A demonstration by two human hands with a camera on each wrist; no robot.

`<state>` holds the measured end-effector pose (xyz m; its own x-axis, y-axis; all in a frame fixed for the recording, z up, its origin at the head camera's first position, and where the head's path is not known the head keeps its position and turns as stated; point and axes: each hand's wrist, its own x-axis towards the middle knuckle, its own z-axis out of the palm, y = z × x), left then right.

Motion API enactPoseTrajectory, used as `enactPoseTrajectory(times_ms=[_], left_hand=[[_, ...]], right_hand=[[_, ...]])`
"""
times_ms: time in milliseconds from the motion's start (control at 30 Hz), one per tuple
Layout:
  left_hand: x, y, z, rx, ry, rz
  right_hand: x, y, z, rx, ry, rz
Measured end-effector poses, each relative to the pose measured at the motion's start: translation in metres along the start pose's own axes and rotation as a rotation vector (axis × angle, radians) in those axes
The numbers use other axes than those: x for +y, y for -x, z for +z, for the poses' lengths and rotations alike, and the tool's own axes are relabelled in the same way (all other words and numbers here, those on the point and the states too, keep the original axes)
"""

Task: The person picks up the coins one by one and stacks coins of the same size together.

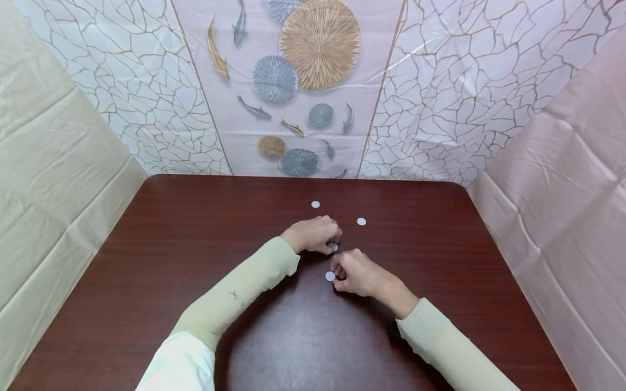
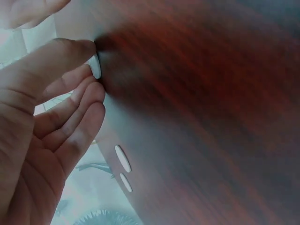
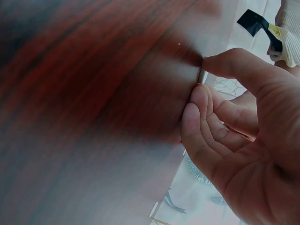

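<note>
My left hand (image 1: 317, 234) pinches a small white round disc (image 1: 333, 247) lying close on the table. In the left wrist view this disc (image 2: 96, 67) shows as a thin edge between thumb and fingertips. Just nearer and to the right, my right hand (image 1: 359, 273) has its thumb and curled fingers at the edges of a second white disc (image 1: 330, 276). Only a sliver of that disc (image 3: 201, 76) shows in the right wrist view, the fingers hiding the rest. Both hands are low over the tabletop, close to each other.
Two more white discs lie farther back on the dark reddish wooden table (image 1: 195, 217): one disc (image 1: 315, 205) behind the left hand, another disc (image 1: 361, 221) to its right. A patterned curtain (image 1: 313, 108) hangs behind the table's far edge, with pale sheets at both sides.
</note>
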<state>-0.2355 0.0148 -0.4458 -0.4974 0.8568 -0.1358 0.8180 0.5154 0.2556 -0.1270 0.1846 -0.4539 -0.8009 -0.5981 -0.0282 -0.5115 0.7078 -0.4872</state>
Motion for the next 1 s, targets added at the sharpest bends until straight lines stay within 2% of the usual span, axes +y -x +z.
enactPoseTrajectory(times_ms=[233,367,500,700,833,1000], left_hand=[[0.003,-0.009,-0.003,-0.035,0.009,-0.045],[0.002,-0.013,0.001,-0.010,-0.037,-0.052],[-0.004,-0.014,0.007,0.008,-0.007,-0.050],[-0.018,-0.006,0.011,0.038,0.068,-0.035],[-0.022,0.002,0.008,0.066,0.072,-0.021],[-0.022,0.015,0.003,0.057,0.048,-0.040]], right_hand=[[0.001,0.000,-0.002,0.013,-0.005,-0.004],[0.000,0.000,-0.002,0.010,-0.021,0.000],[0.000,0.000,0.000,-0.004,-0.036,0.003],[0.000,-0.001,0.003,-0.015,-0.016,-0.004],[-0.001,-0.001,0.001,-0.028,-0.026,0.017],[0.001,-0.002,-0.001,-0.032,-0.022,0.034]])
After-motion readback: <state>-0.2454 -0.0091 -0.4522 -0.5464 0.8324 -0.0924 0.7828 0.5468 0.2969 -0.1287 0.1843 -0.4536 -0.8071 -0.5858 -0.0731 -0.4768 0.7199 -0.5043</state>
